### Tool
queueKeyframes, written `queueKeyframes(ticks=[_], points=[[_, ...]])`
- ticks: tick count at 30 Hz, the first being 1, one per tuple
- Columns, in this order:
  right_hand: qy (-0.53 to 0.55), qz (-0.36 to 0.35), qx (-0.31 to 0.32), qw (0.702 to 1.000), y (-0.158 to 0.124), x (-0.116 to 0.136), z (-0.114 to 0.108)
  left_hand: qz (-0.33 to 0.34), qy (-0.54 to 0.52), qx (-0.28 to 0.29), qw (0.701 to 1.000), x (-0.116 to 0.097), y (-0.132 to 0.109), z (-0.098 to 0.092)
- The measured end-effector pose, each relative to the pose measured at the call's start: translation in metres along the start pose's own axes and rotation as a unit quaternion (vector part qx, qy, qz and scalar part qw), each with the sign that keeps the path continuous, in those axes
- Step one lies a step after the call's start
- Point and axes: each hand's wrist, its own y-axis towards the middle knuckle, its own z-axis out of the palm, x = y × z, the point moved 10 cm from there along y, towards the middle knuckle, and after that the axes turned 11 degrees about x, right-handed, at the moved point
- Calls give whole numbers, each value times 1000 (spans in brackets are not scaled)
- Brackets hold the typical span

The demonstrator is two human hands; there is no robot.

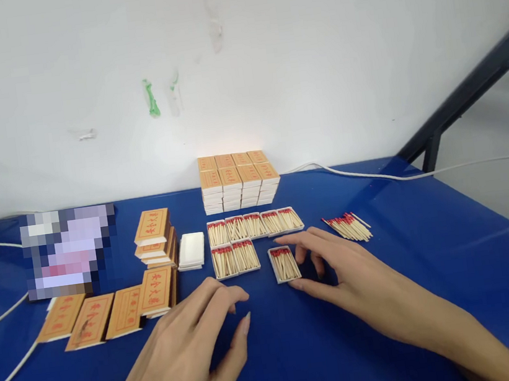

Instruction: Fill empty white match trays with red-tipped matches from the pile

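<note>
My right hand [339, 260] has its thumb and fingertips at the near and far edges of a small white matchbox tray [285, 264] filled with red-tipped matches. To its left, my left hand [198, 332] hovers low over the blue table, fingers bent and thumb apart, with nothing in it. Several more filled matchbox trays [237, 259] sit side by side in two rows beyond the hands. A loose pile of matches [348, 227] lies right of them. White empty-looking trays [191, 249] are stacked on the left.
Closed orange matchboxes [239, 177] form a neat block against the white wall. More matchbox covers [157, 289] are stacked and laid out at the left. A blurred-out flat object [72, 249] lies farther left. White cables [360, 173] cross the table [395, 334]; a dark metal bar [470, 84] slants at right.
</note>
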Motion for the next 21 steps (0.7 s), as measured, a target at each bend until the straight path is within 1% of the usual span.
queueKeyframes(ticks=[5, 8, 17, 21], points=[[-15, -24, -12, 1000, 10, 9, 3, -28, 25, -17, 999, 6, 1, -6], [-22, -27, -22, 999, 13, 12, 5, -37, 31, -28, 998, 9, 0, -7], [-30, -42, -43, 998, 19, 14, 4, -30, 31, -29, 999, 9, 1, -5], [-28, -45, -47, 998, 22, 12, 4, -24, 36, -34, 998, 7, -1, -7]])
